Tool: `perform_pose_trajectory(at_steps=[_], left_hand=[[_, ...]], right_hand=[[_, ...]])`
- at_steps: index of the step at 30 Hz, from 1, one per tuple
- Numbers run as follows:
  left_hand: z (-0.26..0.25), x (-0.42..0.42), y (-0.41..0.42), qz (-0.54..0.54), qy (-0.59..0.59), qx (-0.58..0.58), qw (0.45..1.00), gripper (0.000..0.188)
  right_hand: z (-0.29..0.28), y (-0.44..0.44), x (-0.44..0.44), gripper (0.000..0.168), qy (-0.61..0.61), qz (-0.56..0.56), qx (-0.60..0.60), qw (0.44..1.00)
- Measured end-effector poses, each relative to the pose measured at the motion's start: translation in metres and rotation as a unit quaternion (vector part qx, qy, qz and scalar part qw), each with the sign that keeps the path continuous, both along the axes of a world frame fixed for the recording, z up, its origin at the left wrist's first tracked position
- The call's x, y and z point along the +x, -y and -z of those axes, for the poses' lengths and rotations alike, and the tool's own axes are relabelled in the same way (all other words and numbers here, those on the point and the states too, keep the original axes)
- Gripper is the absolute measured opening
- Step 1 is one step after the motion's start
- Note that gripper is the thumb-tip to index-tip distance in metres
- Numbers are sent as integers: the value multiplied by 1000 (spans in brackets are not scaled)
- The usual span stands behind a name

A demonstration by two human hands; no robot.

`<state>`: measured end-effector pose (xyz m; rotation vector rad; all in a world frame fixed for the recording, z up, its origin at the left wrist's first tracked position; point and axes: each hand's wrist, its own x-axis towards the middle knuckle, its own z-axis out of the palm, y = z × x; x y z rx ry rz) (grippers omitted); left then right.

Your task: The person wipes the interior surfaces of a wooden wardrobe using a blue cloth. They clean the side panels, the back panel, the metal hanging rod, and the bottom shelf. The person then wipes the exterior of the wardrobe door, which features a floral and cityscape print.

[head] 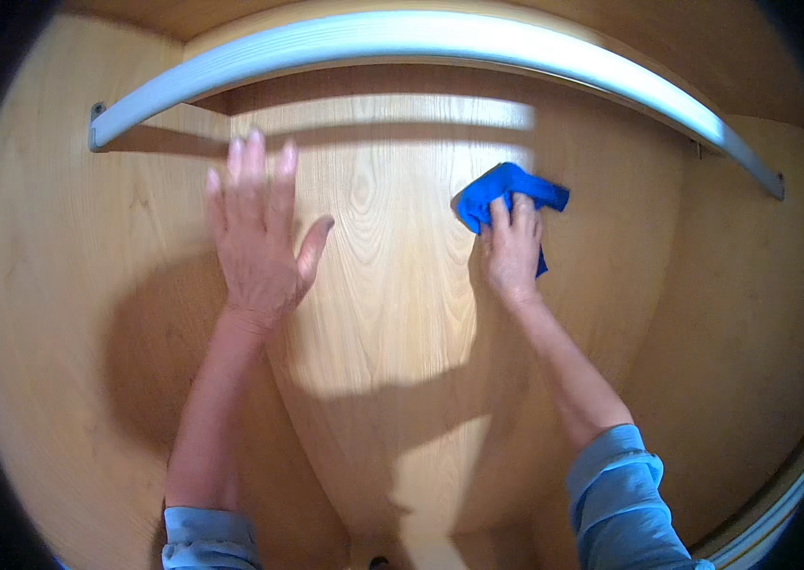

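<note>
My right hand (513,249) presses a bunched blue cloth (491,196) against the wood-grain back panel (380,285) of a wardrobe, right of the panel's middle. Part of the cloth sticks out beyond the fingers, and a corner hangs by the wrist. My left hand (257,235) is raised at the left with its fingers apart and nothing in it, near the corner of the back panel and the left side panel. Whether its palm touches the wood cannot be told.
A pale metal clothes rail (416,35) spans the top, fixed by a bracket (96,128) to the left side panel (38,285). The right side panel (736,320) stands beyond my right arm. A small dark object (378,563) lies at the bottom edge.
</note>
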<state>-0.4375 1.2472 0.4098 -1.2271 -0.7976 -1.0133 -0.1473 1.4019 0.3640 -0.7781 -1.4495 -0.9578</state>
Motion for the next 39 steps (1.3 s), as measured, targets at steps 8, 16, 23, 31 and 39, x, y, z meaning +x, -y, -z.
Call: perform_pose_trajectory(at_steps=[8,16,23,31,39], left_hand=[[99,-47,-111,-17,134,-186,973,82],[139,-29,-130,47,190,-155,968,79],[139,-35,-130,48,177,-142,973,77],[142,-52,-130,38,143,-150,978,76],[143,-54,-135,48,143,-142,978,76]], right_hand=[[23,1,-23,34,294,28,-55,954],[-48,-17,-12,49,-29,52,79,995],[11,13,-76,47,312,7,-53,949],[-11,-6,-43,31,254,13,4,967],[-50,3,-139,52,203,6,53,978]])
